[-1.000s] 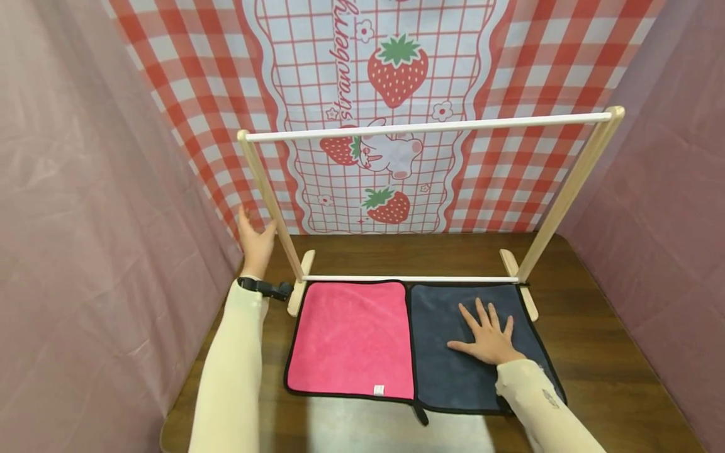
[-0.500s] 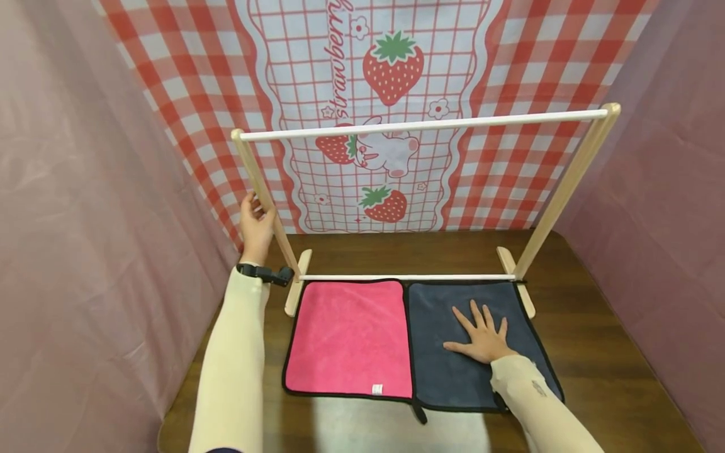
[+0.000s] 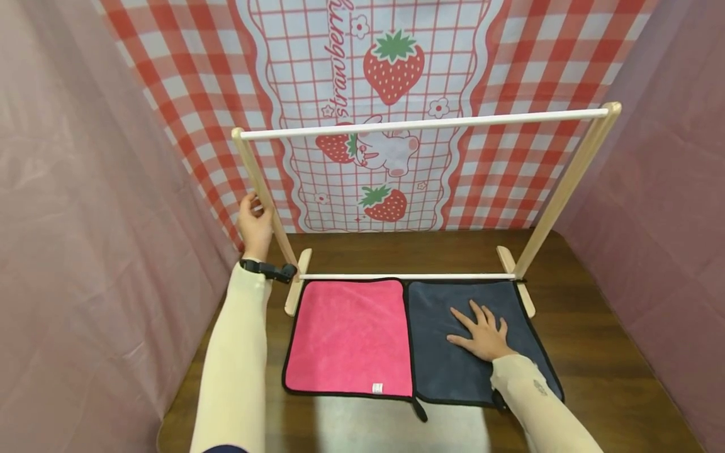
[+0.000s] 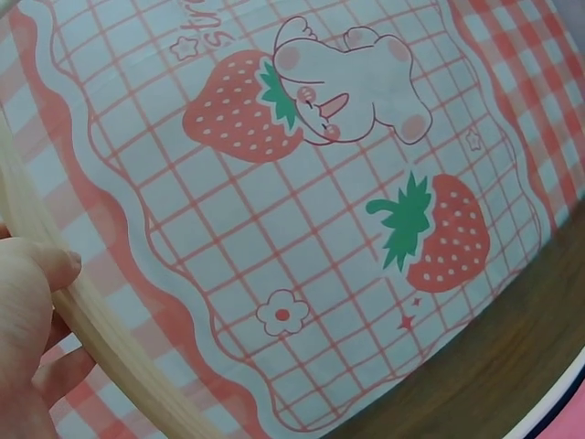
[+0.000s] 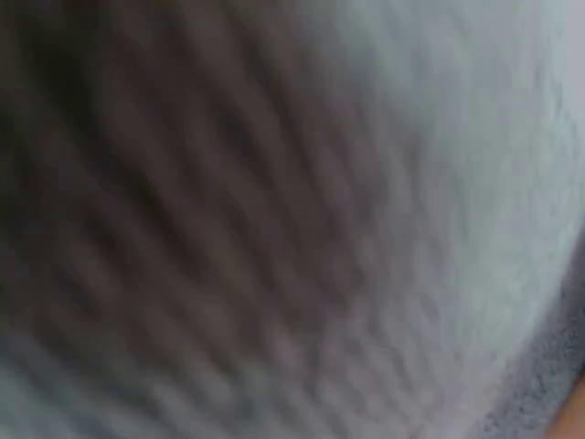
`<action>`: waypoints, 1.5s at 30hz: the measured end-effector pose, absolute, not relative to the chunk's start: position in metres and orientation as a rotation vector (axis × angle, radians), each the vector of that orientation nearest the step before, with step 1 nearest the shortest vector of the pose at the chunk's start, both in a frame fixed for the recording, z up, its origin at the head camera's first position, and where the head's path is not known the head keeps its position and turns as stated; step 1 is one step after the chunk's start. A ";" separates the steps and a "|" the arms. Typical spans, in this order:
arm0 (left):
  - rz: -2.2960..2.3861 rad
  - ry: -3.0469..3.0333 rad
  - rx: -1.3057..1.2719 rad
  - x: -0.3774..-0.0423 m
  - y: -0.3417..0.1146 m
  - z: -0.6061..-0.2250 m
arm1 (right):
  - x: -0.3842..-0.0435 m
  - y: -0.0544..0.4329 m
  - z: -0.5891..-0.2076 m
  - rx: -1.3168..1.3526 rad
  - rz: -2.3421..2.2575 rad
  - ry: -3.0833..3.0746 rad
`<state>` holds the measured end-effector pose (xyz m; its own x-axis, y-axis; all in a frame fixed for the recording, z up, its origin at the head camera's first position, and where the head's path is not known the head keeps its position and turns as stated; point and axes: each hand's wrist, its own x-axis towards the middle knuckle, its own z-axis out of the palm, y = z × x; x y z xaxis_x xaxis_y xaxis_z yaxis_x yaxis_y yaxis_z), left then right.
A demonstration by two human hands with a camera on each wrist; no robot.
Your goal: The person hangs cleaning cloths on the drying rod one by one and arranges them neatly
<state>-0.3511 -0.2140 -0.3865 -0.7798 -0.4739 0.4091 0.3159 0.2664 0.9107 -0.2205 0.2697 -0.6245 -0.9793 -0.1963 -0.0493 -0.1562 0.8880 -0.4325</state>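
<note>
The right hand [image 3: 483, 338] conceals part of the blue cloth [image 3: 444, 371]; the label [image 3: 377, 388] on the pink cloth [image 3: 351, 336] is too small to read.

Holding cream-sleeved left arm [image 3: 235, 358] extended forward | gripping with left hand [image 3: 255, 228], setting left thumb [image 4: 44, 262] opposite bent left fingers [image 4: 66, 373] | angling cream-sleeved right forearm [image 3: 544, 399] inward from lower right | resting right hand [image 3: 485, 337] palm down, with right fingers [image 3: 478, 314] straight and fanned, right thumb [image 3: 461, 342] out sideways

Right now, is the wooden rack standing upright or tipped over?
Upright: the wooden rack stands on its two feet, its white top bar raised across both posts; the left hand grips one post.
</note>
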 end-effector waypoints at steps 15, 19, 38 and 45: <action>-1.484 -1.917 0.140 -0.351 -0.214 -0.386 | -0.230 0.273 -0.626 -0.311 -0.906 3.092; -1.460 -1.930 0.147 -0.351 -0.215 -0.387 | -0.233 0.269 -0.626 -0.273 -0.979 3.153; -1.472 -1.941 0.135 -0.355 -0.216 -0.384 | -0.235 0.259 -0.611 0.136 -1.181 3.076; -1.456 -1.944 0.124 -0.355 -0.216 -0.386 | -0.235 0.262 -0.616 0.037 -1.056 3.108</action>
<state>-0.3549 -0.2156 -0.3862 -0.7539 -0.4619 0.4671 0.3183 0.3651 0.8749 -0.2349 0.2621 -0.6161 -0.9898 0.0665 0.1258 -0.0239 0.7940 -0.6075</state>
